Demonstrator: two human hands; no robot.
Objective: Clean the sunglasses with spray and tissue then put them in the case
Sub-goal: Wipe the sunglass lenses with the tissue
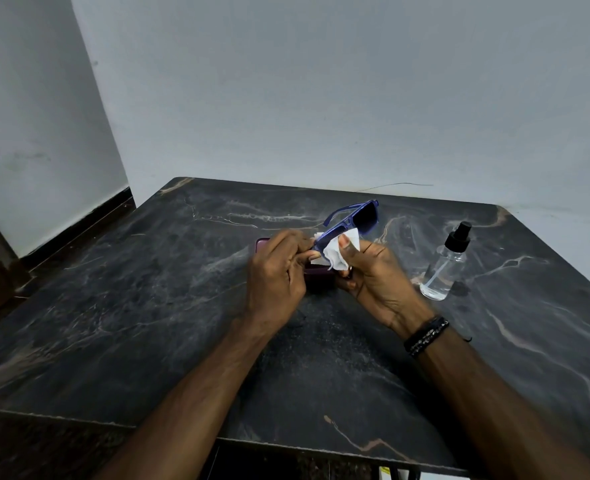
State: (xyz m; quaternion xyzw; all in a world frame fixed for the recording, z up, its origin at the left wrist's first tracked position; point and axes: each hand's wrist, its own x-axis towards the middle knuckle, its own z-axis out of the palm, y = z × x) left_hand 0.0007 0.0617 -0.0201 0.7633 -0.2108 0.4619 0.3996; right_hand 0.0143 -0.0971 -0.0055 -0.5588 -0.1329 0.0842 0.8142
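Sunglasses point(350, 223), blue-framed, pinched in left hand point(276, 271); right hand point(373, 275) pressed tissue point(338, 252) on lens. Purple case point(316, 277) half hidden beneath; spray bottle point(446, 268) right.

Dark marble, blue plastic, white paper
The counter point(148, 306) is dark veined stone with a dull sheen; sunglasses point(352, 221) are glossy blue plastic, tissue point(335, 252) soft crumpled paper, spray bottle point(442, 271) clear smooth plastic with a matt black cap

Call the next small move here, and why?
Probably slide the tissue to the far lens: the right hand presses it on the near lens of the sunglasses, the left hand steadies the frame, and the other lens is uncovered.
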